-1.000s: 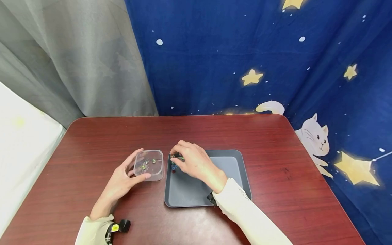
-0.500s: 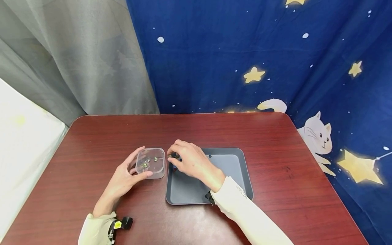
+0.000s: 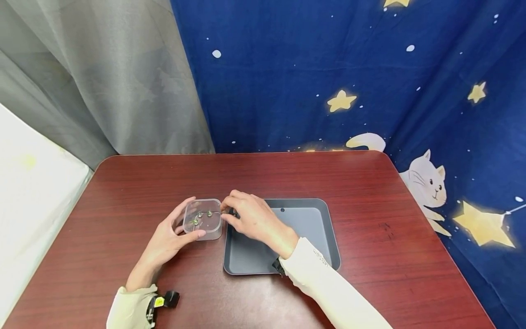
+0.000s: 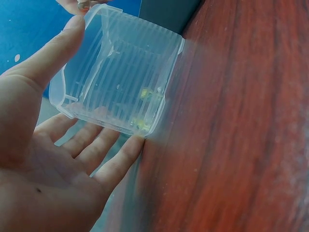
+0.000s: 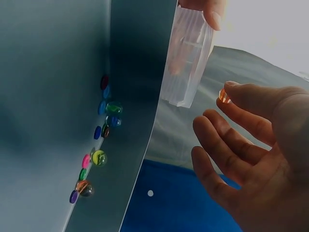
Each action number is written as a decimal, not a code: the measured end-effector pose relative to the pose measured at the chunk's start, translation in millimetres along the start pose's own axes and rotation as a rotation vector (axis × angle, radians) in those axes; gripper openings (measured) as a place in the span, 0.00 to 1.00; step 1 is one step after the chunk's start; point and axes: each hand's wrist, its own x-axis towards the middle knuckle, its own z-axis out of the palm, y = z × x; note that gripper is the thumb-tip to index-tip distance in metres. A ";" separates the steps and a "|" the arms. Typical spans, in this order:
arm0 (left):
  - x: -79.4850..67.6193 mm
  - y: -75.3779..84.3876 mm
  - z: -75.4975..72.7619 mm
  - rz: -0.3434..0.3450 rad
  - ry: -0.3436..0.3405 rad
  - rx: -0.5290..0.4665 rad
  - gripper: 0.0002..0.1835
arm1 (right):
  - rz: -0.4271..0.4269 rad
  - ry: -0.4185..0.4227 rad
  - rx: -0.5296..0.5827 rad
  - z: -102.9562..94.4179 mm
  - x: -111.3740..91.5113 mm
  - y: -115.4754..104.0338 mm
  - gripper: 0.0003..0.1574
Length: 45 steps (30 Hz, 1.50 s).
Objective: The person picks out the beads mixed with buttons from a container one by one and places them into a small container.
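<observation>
My left hand (image 3: 166, 240) holds a clear plastic box (image 3: 211, 234) at its sides, thumb on one wall and fingers on the other. A few greenish marbles (image 3: 195, 222) lie inside it. At the box's right edge is my right hand (image 3: 256, 223), above the left rim of a grey tray (image 3: 255, 260). In the right wrist view its thumb and forefinger pinch an orange glass marble (image 5: 223, 95); the other fingers are loosely bent. Along the tray's wall lie a green marble (image 5: 114, 108), a yellow-green marble (image 5: 99, 157) and an orange-and-clear marble (image 5: 86, 189).
Small coloured flat discs, among them a pink disc (image 5: 86, 161) and a purple disc (image 5: 73, 196), lie beside the marbles in the tray. A dark round piece (image 3: 282, 210) sits at the tray's far side. All stands on a reddish-brown wooden table (image 3: 394, 256).
My right hand has moved left from over the tray's far left corner to the box's edge. The left hand keeps its hold on the box.
</observation>
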 end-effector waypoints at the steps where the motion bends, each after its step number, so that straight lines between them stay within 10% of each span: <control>1: -0.1 0.2 0.0 0.003 0.000 0.000 0.49 | -0.005 0.001 0.003 0.6 0.3 -0.4 0.10; 45: -1.4 0.4 1.9 0.022 -0.003 -0.021 0.48 | -0.016 -0.106 -0.055 11.6 5.4 -11.9 0.11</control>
